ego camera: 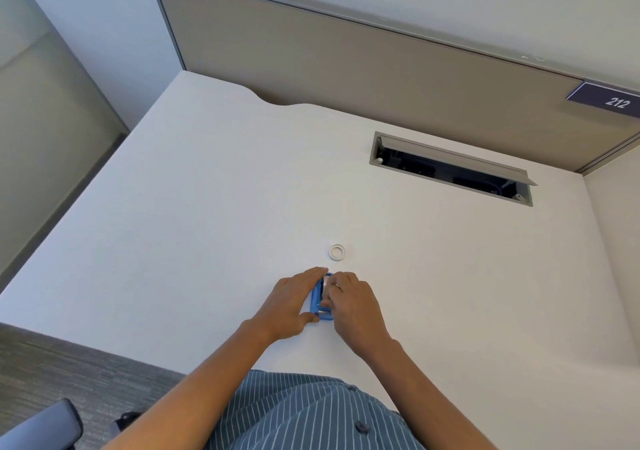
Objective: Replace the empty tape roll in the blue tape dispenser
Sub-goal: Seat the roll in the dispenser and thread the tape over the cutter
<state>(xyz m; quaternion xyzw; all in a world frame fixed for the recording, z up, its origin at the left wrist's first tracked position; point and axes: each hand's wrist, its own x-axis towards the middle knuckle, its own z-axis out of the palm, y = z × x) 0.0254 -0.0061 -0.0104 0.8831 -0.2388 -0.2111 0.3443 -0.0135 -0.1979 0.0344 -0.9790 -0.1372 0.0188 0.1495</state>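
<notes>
The blue tape dispenser (318,300) lies on the white desk (207,207) near its front edge, lengthwise away from me. My left hand (294,302) cups its left side, thumb at the near end. From the right, my right hand (349,302) grips it, fingers curled over the top. Most of the dispenser is hidden between both hands. A small white tape roll (337,252) lies flat on the desk just beyond the hands, touching nothing.
An open cable hatch (450,169) is cut into the desk at the back right. A beige partition (346,51) with a "212" sign (609,99) borders the far edge. A chair armrest (41,429) shows at the lower left.
</notes>
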